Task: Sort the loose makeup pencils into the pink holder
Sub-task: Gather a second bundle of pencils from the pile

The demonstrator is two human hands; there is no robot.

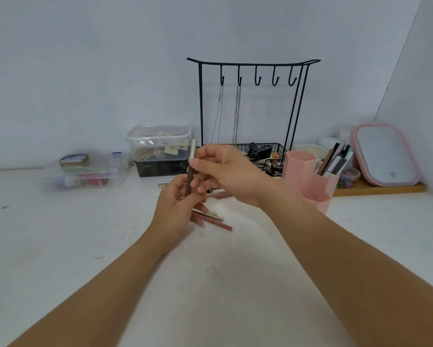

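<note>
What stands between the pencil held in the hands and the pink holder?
Nothing on the table does. The brown pencil is held upright in both hands, and only the right hand and its wrist lie between it and the pink holder.

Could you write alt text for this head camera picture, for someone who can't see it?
Both hands hold one brown pencil upright over a white table: the left hand grips its lower end, the right hand its upper part. More pencils lie below; a pink holder stands to the right.
</note>
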